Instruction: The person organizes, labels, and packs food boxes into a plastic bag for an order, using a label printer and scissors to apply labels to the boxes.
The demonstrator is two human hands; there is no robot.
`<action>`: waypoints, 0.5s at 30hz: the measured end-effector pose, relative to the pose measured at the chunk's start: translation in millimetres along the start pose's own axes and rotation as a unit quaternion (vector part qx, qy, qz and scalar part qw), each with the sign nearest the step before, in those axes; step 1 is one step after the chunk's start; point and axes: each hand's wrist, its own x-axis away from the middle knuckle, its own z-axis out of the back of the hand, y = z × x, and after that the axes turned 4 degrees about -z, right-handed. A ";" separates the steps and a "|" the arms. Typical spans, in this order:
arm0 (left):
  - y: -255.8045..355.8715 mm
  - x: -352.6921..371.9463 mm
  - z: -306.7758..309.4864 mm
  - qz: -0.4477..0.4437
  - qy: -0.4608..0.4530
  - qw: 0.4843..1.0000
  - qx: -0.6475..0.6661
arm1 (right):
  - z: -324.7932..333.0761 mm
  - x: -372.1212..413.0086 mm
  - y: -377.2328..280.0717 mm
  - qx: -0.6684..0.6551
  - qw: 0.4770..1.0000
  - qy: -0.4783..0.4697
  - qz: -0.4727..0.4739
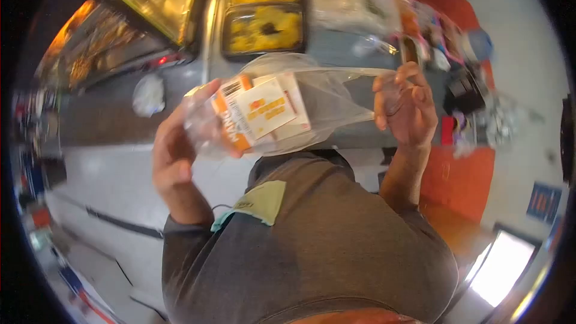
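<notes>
A clear plastic bag [321, 105] is stretched sideways between my two hands, above the front of the counter. Inside it, or seen through its film, are an orange-and-white printed packet [240, 139] and white cards with yellow-orange print [267, 108]. My left hand [175, 147] wraps round the bag's left end, fingers behind and over the film by the packet. At the opposite end, my right hand [411, 105] has its fingers curled on the bag's narrow, drawn-out part, which is pulled taut.
A black tray of yellow food [264, 31] stands on the grey counter [108, 103] beyond the bag. Filled clear bags [351, 0] lie right of it. A lit glass display case [108, 42] is at left, near a crumpled plastic bundle [148, 96]. A mask [264, 203] hangs against my shirt.
</notes>
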 end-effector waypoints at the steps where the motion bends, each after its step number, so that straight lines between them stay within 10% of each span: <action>1: 5.4 -7.6 -5.0 0.027 -0.013 0.999 0.014 | 6.0 16.2 -14.0 0.007 1.000 0.013 -0.013; 8: -25.7 -61.4 -121.0 0.125 -0.042 0.991 0.001 | 71.9 84.8 -92.5 0.212 0.960 0.165 0.079; 9: 12.5 -46.3 -27.0 0.109 -0.050 0.993 0.018 | -18.8 52.0 -43.0 0.234 0.954 0.164 0.090; 15: 45.5 -44.3 42.6 0.229 -0.026 0.971 0.058 | -104.0 33.3 -40.9 0.290 0.934 0.199 0.059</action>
